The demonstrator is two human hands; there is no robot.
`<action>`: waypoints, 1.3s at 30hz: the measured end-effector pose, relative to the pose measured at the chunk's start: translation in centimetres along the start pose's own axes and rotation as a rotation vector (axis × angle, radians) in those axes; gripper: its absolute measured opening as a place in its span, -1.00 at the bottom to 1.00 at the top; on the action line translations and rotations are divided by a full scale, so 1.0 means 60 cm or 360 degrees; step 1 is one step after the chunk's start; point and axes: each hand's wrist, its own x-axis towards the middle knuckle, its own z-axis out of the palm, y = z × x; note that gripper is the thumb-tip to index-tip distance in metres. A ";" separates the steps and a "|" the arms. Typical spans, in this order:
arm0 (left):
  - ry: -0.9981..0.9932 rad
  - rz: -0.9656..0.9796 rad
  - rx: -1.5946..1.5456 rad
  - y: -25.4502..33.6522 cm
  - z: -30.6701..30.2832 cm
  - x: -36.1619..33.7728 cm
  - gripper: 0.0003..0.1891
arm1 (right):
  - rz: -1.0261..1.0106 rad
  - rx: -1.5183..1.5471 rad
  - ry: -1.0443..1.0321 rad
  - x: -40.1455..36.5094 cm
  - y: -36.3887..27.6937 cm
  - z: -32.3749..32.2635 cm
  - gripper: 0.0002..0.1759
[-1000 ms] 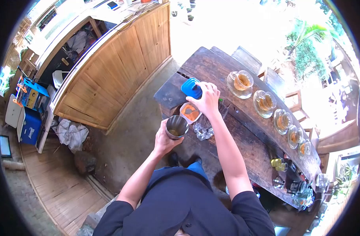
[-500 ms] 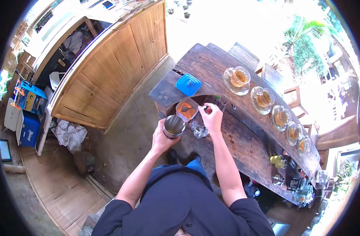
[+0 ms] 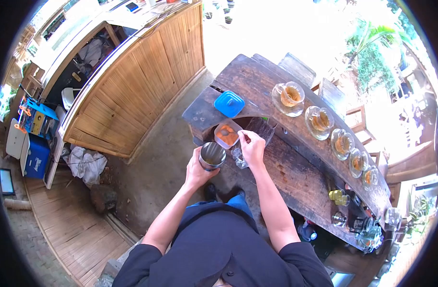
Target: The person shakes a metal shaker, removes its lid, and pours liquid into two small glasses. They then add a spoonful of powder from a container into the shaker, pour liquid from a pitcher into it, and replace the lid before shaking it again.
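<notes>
My left hand [image 3: 199,171] is wrapped round a metal cup [image 3: 213,153], its mouth tipped up toward me. To the upper right of the cup, my right hand [image 3: 252,148] pinches the handle of a spoon, most of it hidden by the fingers; its dark bowl [image 3: 224,128] shows over the orange powder. That powder fills part of a square plastic container [image 3: 230,144] on the lower shelf of the wooden counter. A blue lid [image 3: 229,104] lies on the counter top above it. Just under my right hand is a clear glass object [image 3: 238,158], partly covered.
Along the curved wooden counter [image 3: 257,79] stand several glass cups of amber drink on saucers, such as the nearest cup [image 3: 291,95]. Yellow-green glasses [image 3: 339,197] and other glassware sit on the lower shelf at right. A bamboo-panelled counter [image 3: 137,81] stands at left.
My right hand has moved a little downward and left, nearer the metal cup, with the spoon shifting in the container. My left hand and the cup have barely moved.
</notes>
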 end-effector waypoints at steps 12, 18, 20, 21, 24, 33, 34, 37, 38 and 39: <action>0.0023 0.0046 0.0010 -0.002 -0.003 0.007 -0.05 | 0.0846 0.0634 -0.0066 -0.006 0.023 -0.003 -0.79; 0.0010 0.0074 0.0020 0.004 0.000 0.017 -0.06 | 0.0966 0.0804 -0.0012 -0.001 0.036 -0.022 -0.78; 0.0006 0.0073 0.0020 0.006 0.002 0.020 -0.06 | 0.0992 0.0837 0.0030 0.001 0.033 -0.030 -0.77; 0.0003 0.0066 0.0023 0.007 0.002 0.021 -0.06 | 0.0990 0.0835 0.0031 0.003 0.032 -0.034 -0.77; 0.0004 0.0074 0.0017 0.016 0.003 0.024 -0.06 | 0.0952 0.0956 0.0099 0.008 0.015 -0.050 -0.76; -0.0010 0.0045 0.0024 0.017 0.009 0.034 -0.06 | -0.0138 0.0387 -0.0249 -0.029 -0.034 -0.093 -0.89; -0.0009 0.0042 0.0025 0.016 0.009 0.034 -0.06 | -0.0151 0.0414 -0.0209 -0.030 -0.040 -0.093 -0.89; 0.0001 0.0082 0.0035 0.012 0.012 0.032 -0.04 | 0.0093 0.0690 -0.0031 -0.035 -0.033 -0.071 -0.88; 0.0014 0.0098 0.0027 0.011 0.012 0.030 -0.04 | 0.0343 0.0938 0.0107 -0.034 -0.026 -0.061 -0.87; 0.0028 0.0114 0.0019 0.009 0.012 0.028 -0.04 | 0.0343 0.0939 0.0108 -0.032 -0.017 -0.053 -0.87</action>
